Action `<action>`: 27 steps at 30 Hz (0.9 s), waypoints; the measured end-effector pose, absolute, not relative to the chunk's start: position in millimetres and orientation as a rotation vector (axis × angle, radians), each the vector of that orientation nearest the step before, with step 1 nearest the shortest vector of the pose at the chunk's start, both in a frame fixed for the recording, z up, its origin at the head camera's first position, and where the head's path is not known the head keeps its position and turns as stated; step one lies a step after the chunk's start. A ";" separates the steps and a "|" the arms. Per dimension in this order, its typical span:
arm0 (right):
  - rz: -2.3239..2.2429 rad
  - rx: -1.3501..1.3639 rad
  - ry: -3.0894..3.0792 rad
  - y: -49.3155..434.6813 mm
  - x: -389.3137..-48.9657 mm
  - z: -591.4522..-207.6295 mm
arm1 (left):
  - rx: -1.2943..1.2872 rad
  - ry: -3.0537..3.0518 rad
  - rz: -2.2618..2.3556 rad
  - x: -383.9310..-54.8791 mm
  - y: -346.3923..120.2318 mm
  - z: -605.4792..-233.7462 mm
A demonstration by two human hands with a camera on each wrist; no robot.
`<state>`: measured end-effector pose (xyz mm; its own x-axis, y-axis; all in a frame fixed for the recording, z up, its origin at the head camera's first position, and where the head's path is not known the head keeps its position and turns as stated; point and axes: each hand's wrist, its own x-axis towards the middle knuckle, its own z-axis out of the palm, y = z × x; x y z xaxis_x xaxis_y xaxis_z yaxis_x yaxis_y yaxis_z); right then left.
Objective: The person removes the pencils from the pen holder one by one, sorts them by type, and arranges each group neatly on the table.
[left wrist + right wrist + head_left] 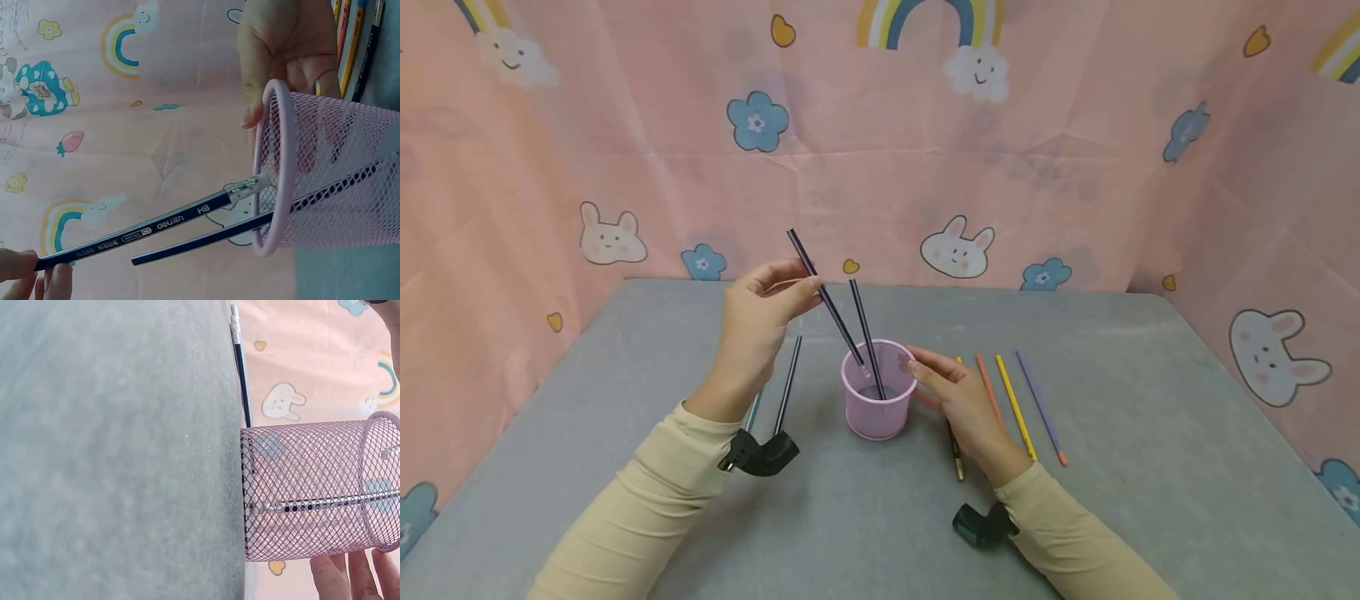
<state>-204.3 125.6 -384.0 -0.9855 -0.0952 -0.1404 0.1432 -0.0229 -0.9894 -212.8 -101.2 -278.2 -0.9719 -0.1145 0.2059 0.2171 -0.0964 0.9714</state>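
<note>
My left hand [756,321] pinches a dark blue pencil [134,235] near its upper end. The pencil slants down, and its white eraser end is just at the mouth of a pink mesh pen holder [880,422]. A second dark pencil [863,321] leans inside the holder, eraser end at the bottom. On the holder's right side, my right hand [962,404] holds it, with the thumb at the rim and the fingers along the mesh [312,531]. The holder stands upright on the grey table [1150,500].
Left of the holder lie a dark pencil [787,383] and a teal one [754,412], partly behind the left wrist. To the right are a purple pencil [1041,404], a yellow one [1015,404], an orange one [988,383] and a black one [956,454]. A printed pink cloth [850,192] hangs behind.
</note>
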 end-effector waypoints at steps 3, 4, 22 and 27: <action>-2.143 0.044 2.068 125.2 -204.2 -384.5 | -0.121 -1.919 -2.156 -212.3 -106.3 -273.7; -2.145 0.043 2.064 125.1 -204.2 -384.4 | -0.121 -1.922 -2.149 -212.5 -108.5 -272.3; -2.134 0.034 2.063 125.0 -203.1 -386.0 | -0.113 -2.165 -2.088 -215.0 -140.6 -264.8; -2.141 0.022 2.068 126.0 -204.6 -385.2 | -0.076 -2.286 -2.044 -213.9 -146.6 -268.1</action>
<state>-204.6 126.0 -385.2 -0.9863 -0.1078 -0.1248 0.1284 -0.0274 -0.9913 -213.9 -146.6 -268.1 -0.9960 -0.0130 0.0883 0.0863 0.1122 0.9899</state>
